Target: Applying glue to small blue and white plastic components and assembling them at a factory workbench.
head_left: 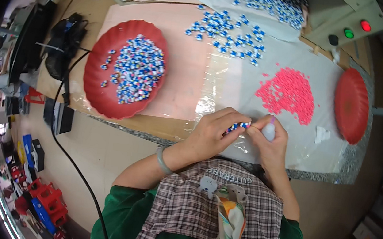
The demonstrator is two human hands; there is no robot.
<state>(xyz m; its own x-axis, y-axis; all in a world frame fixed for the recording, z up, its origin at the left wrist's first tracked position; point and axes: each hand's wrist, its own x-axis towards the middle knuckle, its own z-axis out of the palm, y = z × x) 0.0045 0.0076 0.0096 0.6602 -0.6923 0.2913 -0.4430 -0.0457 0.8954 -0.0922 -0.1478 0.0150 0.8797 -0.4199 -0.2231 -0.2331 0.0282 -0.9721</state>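
My left hand (212, 133) is closed around a short row of small blue-and-white pieces (240, 126), too small to name by kind. Touching or almost touching that row are the fingertips of my right hand (274, 150). Inside the right hand is a small white squeeze bottle (269, 132) with a purple tip. Whether the right fingertips also pinch a tiny piece, I cannot make out. Beyond the hands lies a heap of tiny bright pink pieces (289, 94) on white sheeting. More blue-and-white pieces (229, 33) are scattered farther back.
A red scalloped dish (94, 68) at left holds many mixed blue-and-white bits. Another red dish (351, 107) stands at right, near a torn white scrap (322, 135). Behind is a machine housing (349, 19) with lit buttons. A black cable (71, 158) hangs past the table's left side.
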